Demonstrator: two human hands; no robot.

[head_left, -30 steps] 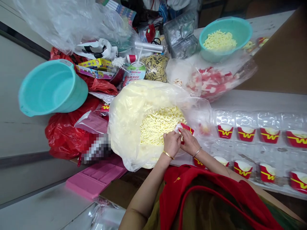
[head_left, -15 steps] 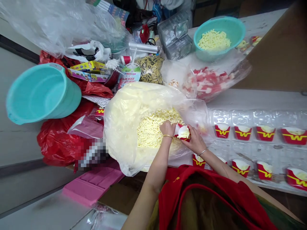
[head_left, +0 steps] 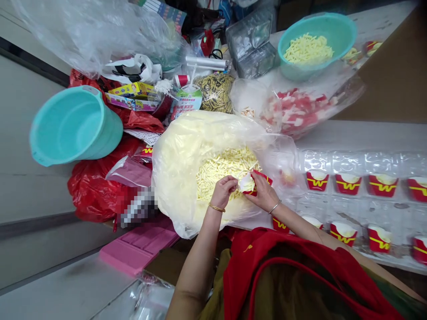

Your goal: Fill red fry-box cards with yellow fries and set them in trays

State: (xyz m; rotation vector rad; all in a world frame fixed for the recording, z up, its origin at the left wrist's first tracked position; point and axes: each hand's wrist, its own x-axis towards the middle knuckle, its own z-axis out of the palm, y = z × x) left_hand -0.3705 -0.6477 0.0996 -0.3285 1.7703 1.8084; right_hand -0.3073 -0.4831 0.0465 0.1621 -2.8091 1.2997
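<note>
My right hand grips a small red fries carton with a white inside, tilted with its mouth toward the left. Pale yellow fry-shaped sticks show in that mouth. Close beside the opening is my left hand, its thumb and fingers pinched together; whatever lies between the fingertips is too small to make out. Both hands are over the near right part of a big clear plastic bag, spread wide around a heap of loose fry-shaped sticks.
Clear moulded trays on the right hold several filled red cartons. Behind the heap lie a bag of red and white pieces and a turquoise basin of sticks. A turquoise bucket stands left, above a pink tray.
My left hand has drawn back from the heap, toward me and slightly left, with fingers pinched. My right hand has turned the carton so its mouth faces left. The view has shifted slightly.
</note>
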